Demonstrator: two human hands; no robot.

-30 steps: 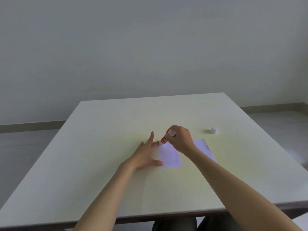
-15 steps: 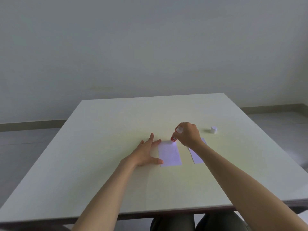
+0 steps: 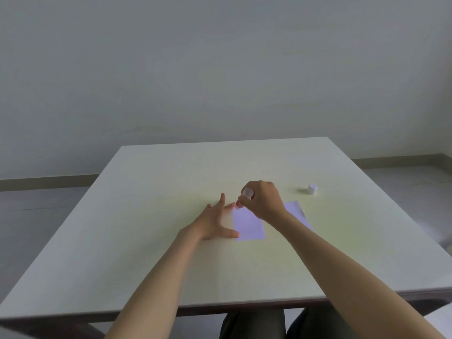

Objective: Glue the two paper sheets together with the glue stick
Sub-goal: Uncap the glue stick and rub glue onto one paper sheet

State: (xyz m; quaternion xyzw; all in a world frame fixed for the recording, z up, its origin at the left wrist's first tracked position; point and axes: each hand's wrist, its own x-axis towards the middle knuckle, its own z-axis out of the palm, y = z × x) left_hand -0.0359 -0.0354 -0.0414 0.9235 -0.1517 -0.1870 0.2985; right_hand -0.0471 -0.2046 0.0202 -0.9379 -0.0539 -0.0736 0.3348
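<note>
Pale desk (image 3: 171, 241) carries everything. Left hand (image 3: 215, 222) lies flat, fingers spread, pinning the near paper sheet (image 3: 249, 225) at its left edge. Right hand (image 3: 263, 201) is clamped around the glue stick (image 3: 244, 198), tip on that sheet's far-left corner. Second paper sheet (image 3: 297, 211) lies just right of it. White cap (image 3: 312, 189) sits beyond that. Step: spreading glue. Next: cover the sheet, then lay the second on top.

1 head-worn view; looks forward and down over the table (image 3: 151, 241); hands mid-frame, near.

Dim, even, greyish light, soft shadows, slight overall softness, wide-angle stretching toward the edges.
</note>
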